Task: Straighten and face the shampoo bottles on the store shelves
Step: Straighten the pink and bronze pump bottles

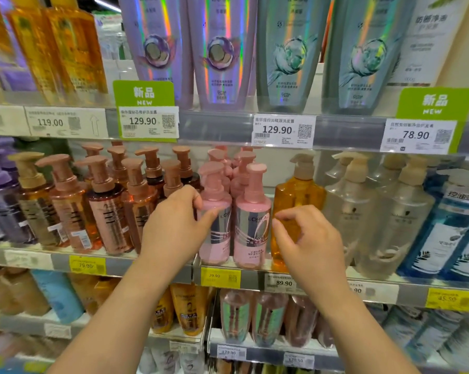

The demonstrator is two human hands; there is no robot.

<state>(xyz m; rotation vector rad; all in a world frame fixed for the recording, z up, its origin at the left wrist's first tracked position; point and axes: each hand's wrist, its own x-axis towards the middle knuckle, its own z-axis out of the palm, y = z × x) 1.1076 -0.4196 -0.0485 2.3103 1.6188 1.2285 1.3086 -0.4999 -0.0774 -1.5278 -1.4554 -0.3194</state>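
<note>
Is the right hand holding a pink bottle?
No, the right hand hovers with curled fingers in front of the orange bottle; the left hand grips a pink bottle.

I see a grey metal store shelf with yellow price tags along its edge. Standing on it are pink pump bottles, an amber pump bottle beside them, and copper-capped brown bottles on the other side.

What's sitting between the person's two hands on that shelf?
In the head view, two pink pump bottles stand side by side there. The left hand grips the left pink bottle; the right pink bottle stands just left of the right hand.
</note>
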